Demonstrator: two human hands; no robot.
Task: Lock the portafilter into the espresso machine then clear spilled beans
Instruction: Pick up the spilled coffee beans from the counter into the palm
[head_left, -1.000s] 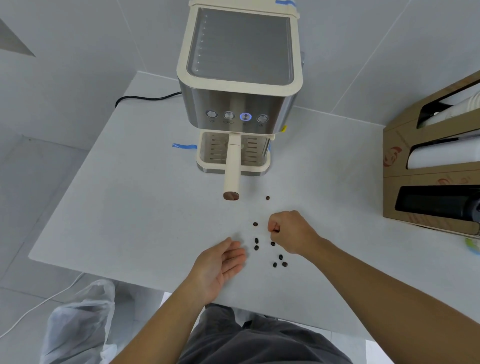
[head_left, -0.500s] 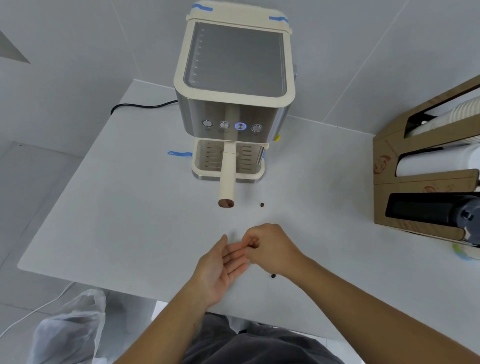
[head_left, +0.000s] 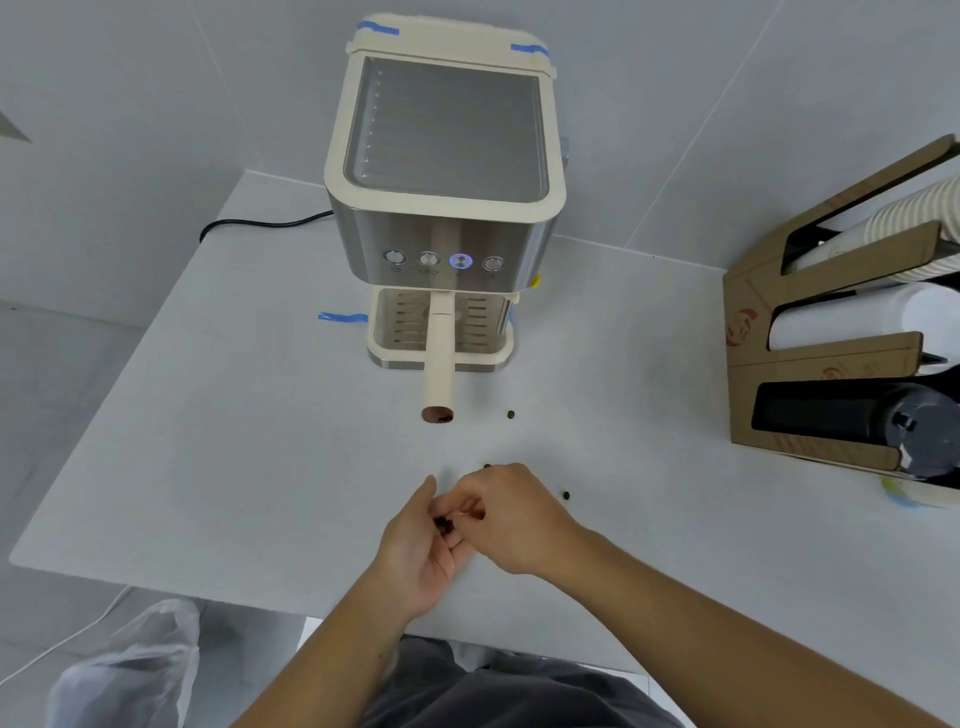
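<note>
The cream and steel espresso machine (head_left: 447, 171) stands at the back of the white table (head_left: 208, 415). The portafilter's cream handle (head_left: 439, 358) sticks out from under it toward me. My left hand (head_left: 415, 551) is cupped palm up near the front edge, with dark beans (head_left: 444, 524) lying in it. My right hand (head_left: 511, 519) rests over the left palm, fingertips curled at those beans. Loose beans remain on the table: one (head_left: 511, 414) right of the handle's end, one (head_left: 566, 495) right of my right hand, one (head_left: 487, 466) just beyond my knuckles.
A cardboard holder (head_left: 779, 332) with stacked cups and lids stands at the right edge. A black power cord (head_left: 260, 224) runs behind the machine on the left. Blue tape (head_left: 340, 316) marks the table by the drip tray. A plastic bag (head_left: 130, 670) sits below the front left edge.
My right hand moved left from the scattered beans to my left palm and put beans into it. Fewer beans lie on the table than one second ago.
</note>
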